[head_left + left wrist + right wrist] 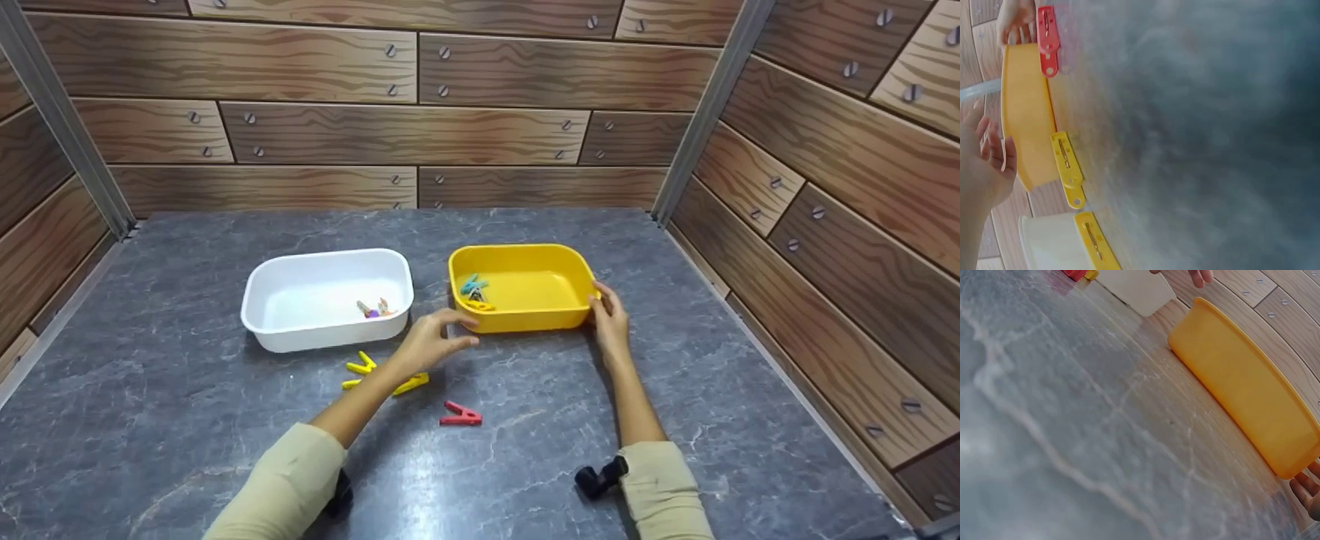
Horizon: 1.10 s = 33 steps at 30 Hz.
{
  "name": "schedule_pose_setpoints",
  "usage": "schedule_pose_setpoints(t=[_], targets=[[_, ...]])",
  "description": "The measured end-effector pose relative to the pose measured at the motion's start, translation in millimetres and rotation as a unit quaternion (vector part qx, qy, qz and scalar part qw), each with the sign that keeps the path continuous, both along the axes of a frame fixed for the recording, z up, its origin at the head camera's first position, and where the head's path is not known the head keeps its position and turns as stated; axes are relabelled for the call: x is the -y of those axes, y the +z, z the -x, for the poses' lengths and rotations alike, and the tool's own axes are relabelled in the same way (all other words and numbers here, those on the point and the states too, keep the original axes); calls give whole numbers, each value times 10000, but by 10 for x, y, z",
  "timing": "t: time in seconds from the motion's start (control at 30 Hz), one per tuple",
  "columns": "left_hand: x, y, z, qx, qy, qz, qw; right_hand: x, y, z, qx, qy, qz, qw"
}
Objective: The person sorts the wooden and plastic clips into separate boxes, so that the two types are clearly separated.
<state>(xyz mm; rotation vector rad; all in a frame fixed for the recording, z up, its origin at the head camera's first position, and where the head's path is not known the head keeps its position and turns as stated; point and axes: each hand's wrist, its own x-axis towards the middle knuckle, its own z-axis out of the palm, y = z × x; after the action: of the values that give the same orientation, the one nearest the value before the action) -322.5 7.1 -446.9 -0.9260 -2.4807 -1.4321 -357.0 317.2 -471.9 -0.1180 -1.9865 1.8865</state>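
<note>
Near the front-left corner of a yellow bin [525,321] is my left hand [435,341], thumb and fingers apart, holding nothing. The fingers of my right hand [611,322] rest against the bin's right end. Inside this bin, at the left, lie a teal clip [472,283], a yellow clip [480,305] and a dark-and-white one between them. A red clip [461,415] lies on the table in front. Yellow clips [411,383] are beside and partly behind my left forearm; the left wrist view shows two yellow clips [1067,163].
A white bin [300,334] stands left of the yellow one, with small purple and orange clips [373,310] at its right side. Wood-patterned walls [375,135] enclose the grey marbled table [540,450]. A black device [600,478] is at my right sleeve.
</note>
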Motion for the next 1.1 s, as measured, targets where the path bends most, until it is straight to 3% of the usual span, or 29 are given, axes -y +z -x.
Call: schedule_pose_setpoints(t=[0.2, 0.3, 0.53, 0.77, 1.1], targets=[[60, -17, -165, 387, -665, 312, 9965, -1, -24, 3, -109, -1, 49, 9999], [98, -23, -216, 380, -982, 614, 9925, -5, -22, 11, -143, 27, 49, 9999], [242, -80, -298, 490, -1683, 1481, 9733, -4, -17, 25, -119, 35, 37, 9999], [341, -126, -331, 609, -1886, 1928, 9610, -6, -5, 26, -51, -13, -81, 10000], [345, -146, -374, 386, -1905, 2254, 9547, -3, -29, 20, -121, 88, 104, 9998]])
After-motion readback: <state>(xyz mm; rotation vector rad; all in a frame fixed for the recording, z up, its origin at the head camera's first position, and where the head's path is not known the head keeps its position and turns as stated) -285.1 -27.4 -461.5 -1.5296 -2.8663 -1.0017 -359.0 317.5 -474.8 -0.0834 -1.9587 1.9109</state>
